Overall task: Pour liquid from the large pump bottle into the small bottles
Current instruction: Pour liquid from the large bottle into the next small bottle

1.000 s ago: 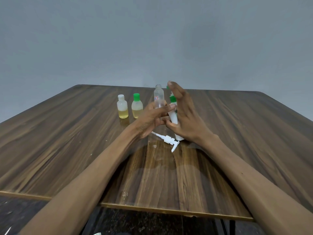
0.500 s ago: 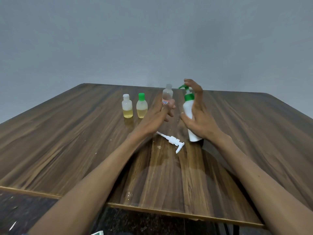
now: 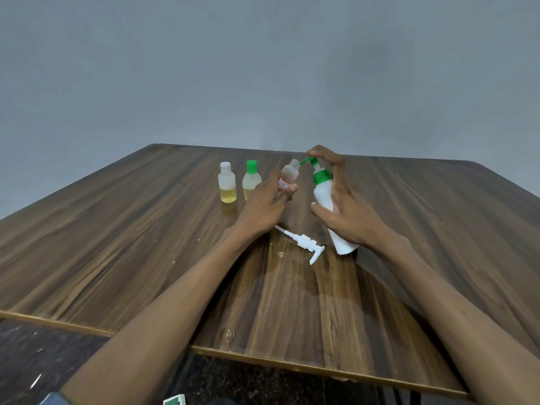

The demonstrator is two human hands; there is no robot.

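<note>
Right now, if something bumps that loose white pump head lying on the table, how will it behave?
The loose pump head is probably light: thin plastic with a slim dip tube, so a nudge likely sends it skidding on the smooth table. Lying on its side, it cannot tip; its spout should stop a full roll. The tube may flex.

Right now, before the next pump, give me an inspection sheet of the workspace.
Surface: wooden table, small specks on it.
Job's things: white pump bottle tilted, green nozzle at the mouth of the open clear bottle; two small bottles with yellow liquid, white-capped bottle and green-capped bottle, upright.
Clutter: loose white pump head lying on the table.
Grippers: left hand holds the clear bottle; right hand grips the pump bottle, finger on the pump.
Cables: nothing seen.
Surroundings: plain grey wall.
</note>
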